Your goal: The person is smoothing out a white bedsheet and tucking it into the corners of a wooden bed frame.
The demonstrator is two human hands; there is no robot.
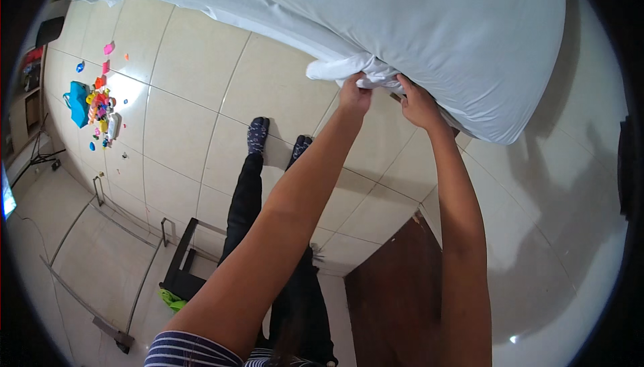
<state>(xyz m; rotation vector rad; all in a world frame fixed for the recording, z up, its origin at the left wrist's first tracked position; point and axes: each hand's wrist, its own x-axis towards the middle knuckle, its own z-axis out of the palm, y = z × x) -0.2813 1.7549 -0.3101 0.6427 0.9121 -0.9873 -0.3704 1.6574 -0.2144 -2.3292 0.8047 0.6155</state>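
A white fitted sheet point(453, 30) covers the mattress at the top right. Along the mattress's near side, my left hand point(356, 96) grips a bunched white fold of cloth point(347, 67) that sticks out to the left. My right hand point(418, 104) lies beside it, with fingers and thumb on the same gathered cloth close under the mattress edge. Some of my fingertips are hidden by the cloth. Below my right hand, a small dark part of the bed base shows under the mattress.
Toys point(102, 103) are scattered on the tiled floor point(186, 60) at left, beside a blue bag point(78, 104). A metal rack point(103, 231) and a black stool-like frame point(186, 261) stand lower left. A brown door point(397, 281) is at lower right. A tripod point(39, 153) stands far left.
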